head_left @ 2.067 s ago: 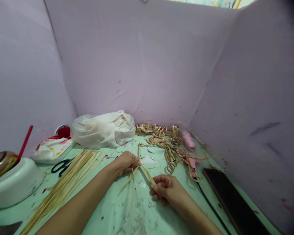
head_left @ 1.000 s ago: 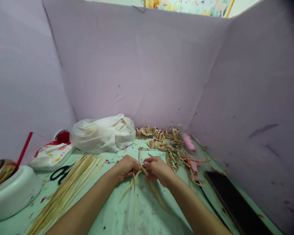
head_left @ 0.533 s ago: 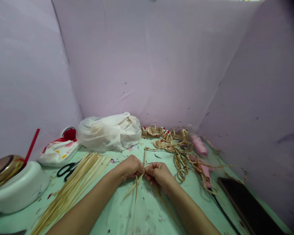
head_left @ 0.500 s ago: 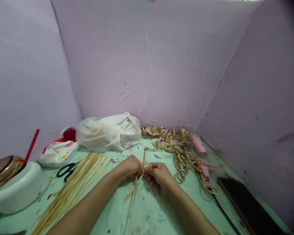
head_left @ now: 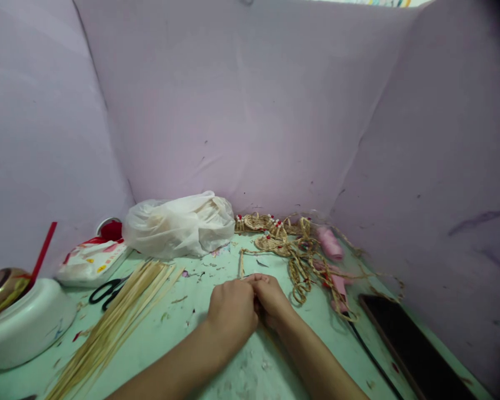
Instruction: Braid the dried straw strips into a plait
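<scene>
My left hand [head_left: 232, 308] is closed in a fist, its back toward me, hiding the straw strands in its fingers. Pressed against it, my right hand [head_left: 270, 297] pinches the lower end of a thin braided straw cord [head_left: 241, 263]. That cord rises from my fingers and bends right toward a tangle of finished braid [head_left: 302, 272]. Left of my hands lies a fan of loose flat straw strands [head_left: 120, 316]. Exactly where the strands cross is hidden behind my knuckles.
Black scissors [head_left: 105, 293], a tissue pack [head_left: 94, 264] and a white pot [head_left: 29, 328] stand left. A plastic bag [head_left: 179, 225] and beaded straw pieces [head_left: 270, 243] lie behind. At right are a pink thread spool [head_left: 330, 243], a pink glue gun [head_left: 339, 289] with its cord, and a phone [head_left: 416, 344].
My left hand has turned over and moved down and right against my right hand, covering the loose strand ends seen before. The whole view has shifted slightly.
</scene>
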`<action>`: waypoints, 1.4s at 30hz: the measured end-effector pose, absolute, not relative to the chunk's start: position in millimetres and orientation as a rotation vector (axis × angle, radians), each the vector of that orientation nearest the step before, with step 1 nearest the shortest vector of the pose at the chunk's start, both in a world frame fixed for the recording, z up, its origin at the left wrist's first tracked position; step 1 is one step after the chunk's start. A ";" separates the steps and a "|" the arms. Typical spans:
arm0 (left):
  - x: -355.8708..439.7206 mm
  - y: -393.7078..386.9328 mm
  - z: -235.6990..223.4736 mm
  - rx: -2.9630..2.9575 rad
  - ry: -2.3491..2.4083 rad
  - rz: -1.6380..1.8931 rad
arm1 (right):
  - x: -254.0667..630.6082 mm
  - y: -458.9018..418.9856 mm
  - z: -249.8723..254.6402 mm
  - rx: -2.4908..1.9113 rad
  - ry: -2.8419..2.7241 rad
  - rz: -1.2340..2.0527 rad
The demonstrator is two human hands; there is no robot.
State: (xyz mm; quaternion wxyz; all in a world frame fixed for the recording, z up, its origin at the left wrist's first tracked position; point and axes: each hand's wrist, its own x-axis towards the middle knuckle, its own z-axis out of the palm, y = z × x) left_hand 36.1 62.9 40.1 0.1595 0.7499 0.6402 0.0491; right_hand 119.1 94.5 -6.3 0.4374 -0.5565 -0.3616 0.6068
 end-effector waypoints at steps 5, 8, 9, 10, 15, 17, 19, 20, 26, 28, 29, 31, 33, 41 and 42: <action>19.6 78.3 43.9 2.073 1.679 0.234 | 127.6 97.6 -6.2 -1.342 -1.004 1.593; 2.8 99.8 43.7 1.688 1.667 0.392 | 132.3 99.7 -5.4 -1.285 -1.014 1.674; -0.1 105.2 41.5 1.520 1.620 0.464 | 133.4 100.3 -5.5 -1.269 -1.021 1.689; -1.4 109.3 38.3 1.383 1.547 0.494 | 134.3 100.9 -5.9 -1.256 -1.033 1.701; 4.0 115.8 18.0 0.972 1.225 0.390 | 137.5 103.2 -7.6 -1.216 -1.144 1.725; 5.7 115.8 13.8 0.977 1.261 0.390 | 138.6 104.3 -8.6 -1.245 -1.209 1.704; 7.2 115.1 12.3 1.047 1.360 0.424 | 139.2 105.8 -10.9 -1.302 -1.300 1.625; 8.2 114.4 12.2 1.078 1.400 0.446 | 139.3 106.4 -12.5 -1.335 -1.358 1.563; 20.4 107.5 15.5 1.157 1.494 0.627 | 142.1 102.5 -8.1 -1.668 -1.783 0.932; 23.4 105.7 17.1 1.155 1.515 0.628 | 143.3 97.8 1.2 -1.812 -1.834 0.772; 24.3 105.1 17.5 1.146 1.519 0.620 | 143.3 95.3 6.0 -1.875 -1.838 0.739; 24.4 104.8 17.1 1.117 1.522 0.607 | 141.9 90.0 13.7 -1.957 -1.836 0.732; 22.5 105.6 15.1 1.082 1.520 0.615 | 138.1 84.9 17.6 -1.963 -1.865 0.729; 6.4 111.7 7.7 1.151 1.286 0.597 | 124.9 75.6 12.3 -1.792 -1.950 0.689; 5.3 112.2 7.7 1.171 1.266 0.614 | 127.4 78.0 11.2 -1.763 -1.939 0.769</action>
